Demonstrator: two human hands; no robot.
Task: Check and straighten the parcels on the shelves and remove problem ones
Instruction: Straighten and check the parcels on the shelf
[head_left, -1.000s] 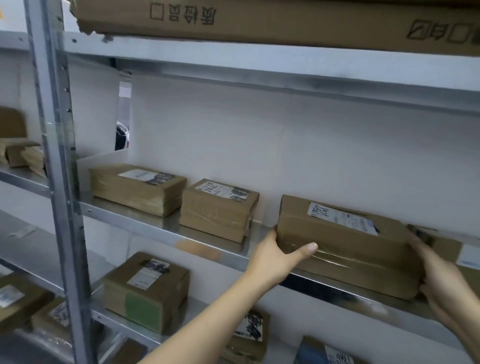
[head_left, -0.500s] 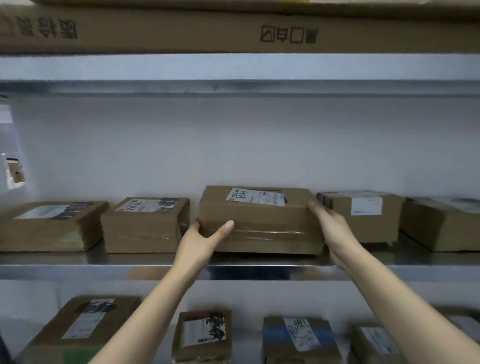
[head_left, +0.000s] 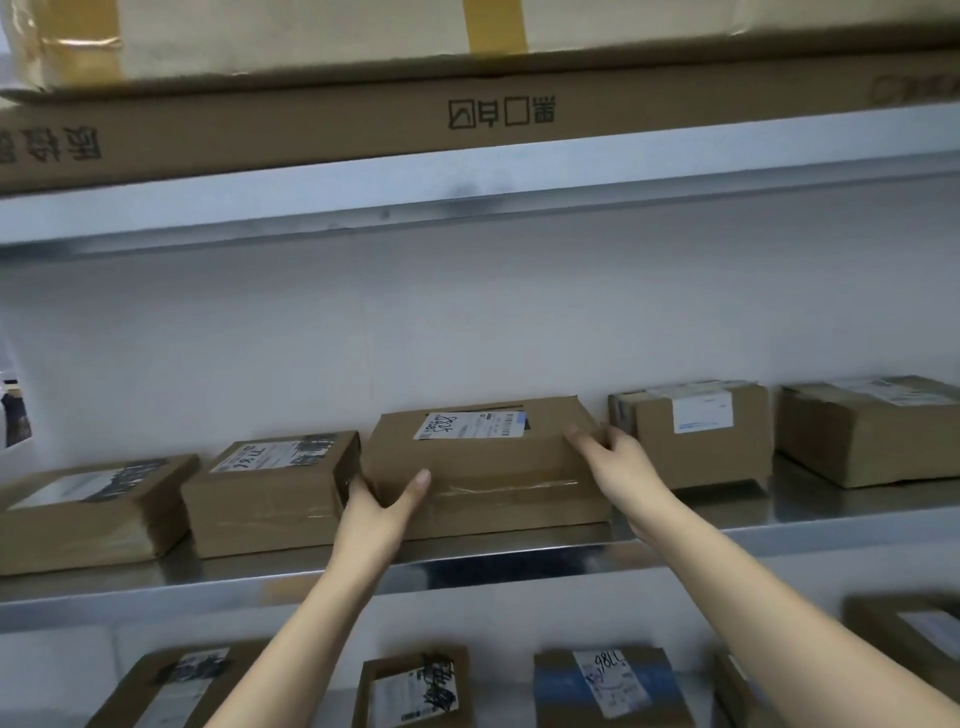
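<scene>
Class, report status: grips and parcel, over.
Left grip holds brown cardboard parcel, left end; right grip holds right end. Smaller brown box crowds left.

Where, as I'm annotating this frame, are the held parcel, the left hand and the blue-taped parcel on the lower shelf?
held parcel (head_left: 509, 499), head view, middle of its front face.
left hand (head_left: 379, 506), head view, back of the hand.
blue-taped parcel (head_left: 610, 683), head view, on its white label.

Bare left hand, bare right hand, unsleeved forearms
</scene>
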